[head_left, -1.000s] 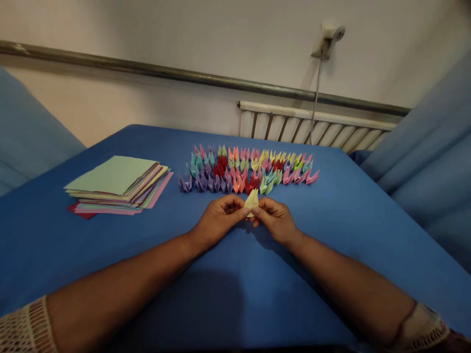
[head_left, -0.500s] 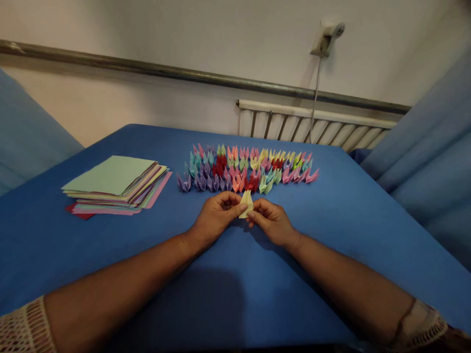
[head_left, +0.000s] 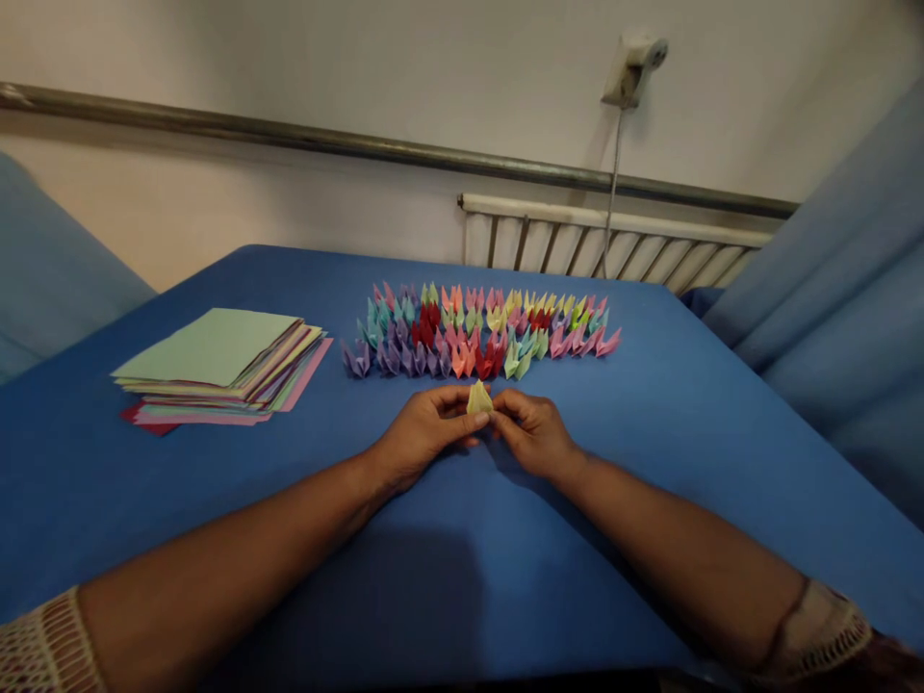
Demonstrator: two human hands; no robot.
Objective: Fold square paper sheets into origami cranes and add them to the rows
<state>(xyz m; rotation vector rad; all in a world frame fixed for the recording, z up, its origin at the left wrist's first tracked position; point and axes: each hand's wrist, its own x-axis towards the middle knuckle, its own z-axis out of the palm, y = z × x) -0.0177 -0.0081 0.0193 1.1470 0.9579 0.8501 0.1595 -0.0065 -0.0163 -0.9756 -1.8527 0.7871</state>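
A small folded piece of pale yellow paper (head_left: 478, 397) is held upright between my two hands, its pointed end up. My left hand (head_left: 425, 428) pinches it from the left, thumb across its lower front. From the right, my right hand (head_left: 534, 430) grips its lower edge between thumb and fingertips. The fingers partly cover the bottom of the paper. Just beyond my hands stand several rows of folded paper cranes (head_left: 462, 356) in purple, pink, red, green, yellow and blue.
A stack of coloured paper sheets (head_left: 209, 351), pale green on top, lies at the left on the blue tabletop (head_left: 346, 597). Behind are a metal rail (head_left: 324, 140), a radiator (head_left: 563, 212) and a socket with a plug (head_left: 628, 72). Blue curtains (head_left: 852, 250) hang at both sides.
My left thumb has moved over the lower front of the yellow paper, and less of the paper shows. Its top now looks like a single point. The view has shifted slightly.
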